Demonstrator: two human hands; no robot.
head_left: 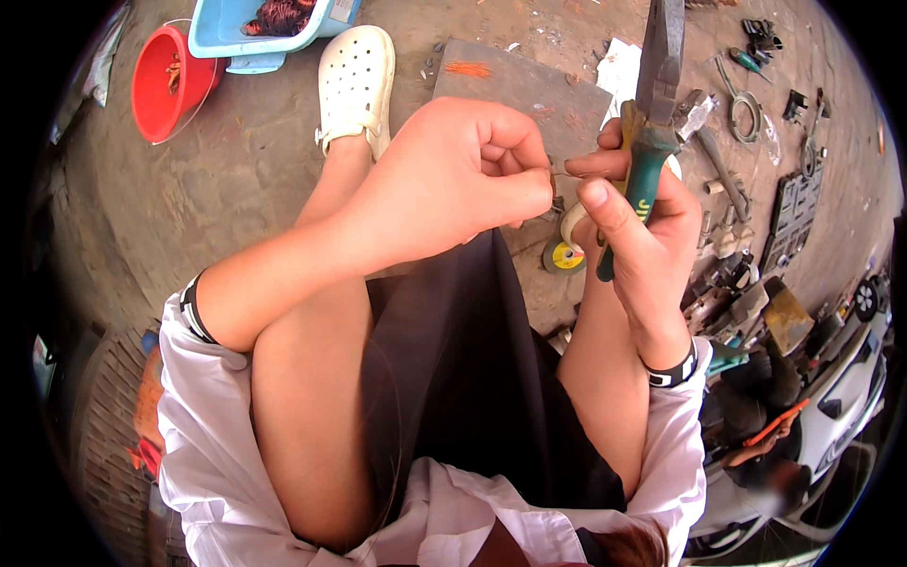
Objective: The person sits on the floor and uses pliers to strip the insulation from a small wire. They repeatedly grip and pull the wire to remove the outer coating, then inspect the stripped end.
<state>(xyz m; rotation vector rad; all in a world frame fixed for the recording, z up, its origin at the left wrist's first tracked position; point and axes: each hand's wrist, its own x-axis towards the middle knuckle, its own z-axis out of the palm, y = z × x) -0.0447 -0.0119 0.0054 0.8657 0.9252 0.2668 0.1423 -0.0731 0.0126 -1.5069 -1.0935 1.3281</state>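
Observation:
Thumb and fingertips of my left hand (pixel 472 180) are closed in a pinch over my lap. A thin strand, perhaps copper wire (pixel 561 174), runs from that pinch toward the fingers of my right hand (pixel 661 236). My right hand is wrapped round pliers (pixel 650 170) with green handles. Their dark metal jaws point up and away from me. The right thumb and fingertips also close in near the strand; whether they grip it is hard to tell. Beyond both hands a flat dark slab (pixel 529 80) lies on the ground with orange wire bits (pixel 468 69) on it.
A red bucket (pixel 156 94) and a blue basin (pixel 241 64) stand at the far left. On the right lie a hammer (pixel 723 161), a coiled cable (pixel 744 115), a black tool tray (pixel 792 215) and a round disc (pixel 564 255). Another person (pixel 779 444) is near a white car (pixel 855 387).

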